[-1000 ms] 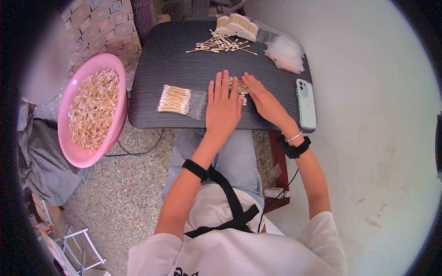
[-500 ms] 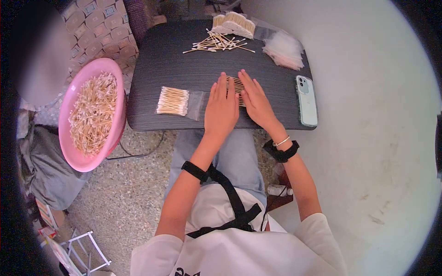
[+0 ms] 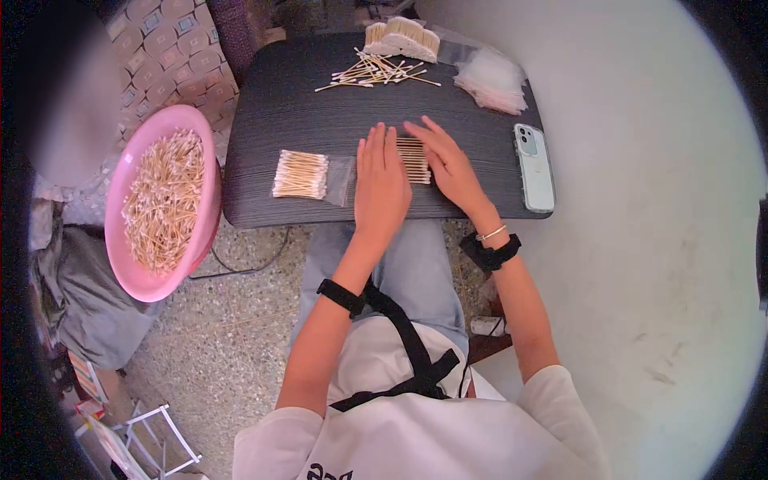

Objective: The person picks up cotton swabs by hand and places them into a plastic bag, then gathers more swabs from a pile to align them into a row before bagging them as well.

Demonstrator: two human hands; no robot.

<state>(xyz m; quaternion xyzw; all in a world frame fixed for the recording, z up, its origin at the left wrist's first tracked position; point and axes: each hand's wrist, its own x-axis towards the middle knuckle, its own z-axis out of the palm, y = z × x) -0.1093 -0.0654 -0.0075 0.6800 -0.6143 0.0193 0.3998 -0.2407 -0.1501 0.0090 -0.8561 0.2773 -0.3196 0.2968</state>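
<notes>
My left hand [image 3: 382,182] lies flat with its fingers stretched out, at the left end of a row of cotton swabs [image 3: 414,162] lined up side by side on the dark table [image 3: 272,104]. At the right end of that row is my right hand [image 3: 454,170], fingers extended and a little apart. Part of the row is hidden under the hands. To the left of my left hand, a clear plastic bag [image 3: 340,181] lies beside a neat stack of swabs [image 3: 301,174]; whether the stack is inside the bag I cannot tell.
Loose swabs [image 3: 376,72] and bundled swabs [image 3: 404,38] are at the table's far edge. Clear bags [image 3: 491,82] lie at the far right, above a phone [image 3: 534,170]. A pink basin [image 3: 120,240] of swabs stands left of the table.
My hands have drawn slightly apart, showing more of the swab row between them. The fingers of my right hand have shifted and now angle further left.
</notes>
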